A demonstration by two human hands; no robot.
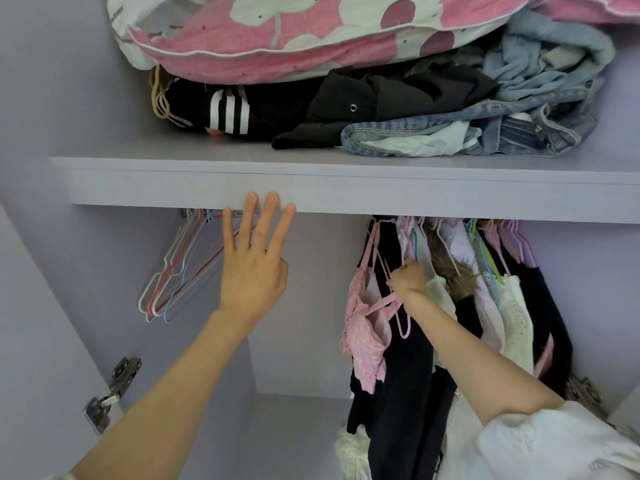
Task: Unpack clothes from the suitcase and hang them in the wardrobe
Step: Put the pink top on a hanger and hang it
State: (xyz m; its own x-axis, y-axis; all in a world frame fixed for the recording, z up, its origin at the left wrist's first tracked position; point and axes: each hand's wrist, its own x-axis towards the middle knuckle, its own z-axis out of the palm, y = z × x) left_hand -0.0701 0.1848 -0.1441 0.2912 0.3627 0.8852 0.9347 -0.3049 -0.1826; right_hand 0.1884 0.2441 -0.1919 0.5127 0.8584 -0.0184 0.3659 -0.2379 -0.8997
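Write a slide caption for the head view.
Left hand open by lilac shelf; right hand grips pink wire hanger.

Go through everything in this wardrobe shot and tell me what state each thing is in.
Left hand: open, fingertips on the shelf edge.
Right hand: grips a pink hanger.
Empty hangers: hanging, bunched at left.
Hung clothes: packed together at right.
Folded clothes: piled on shelf.

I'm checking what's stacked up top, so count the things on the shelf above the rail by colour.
Pink floral: 1, a quilt
Black: 2, a striped garment and a jacket
Blue denim: 2, a light piece above darker jeans
Total: 5, though the folds may hide more.
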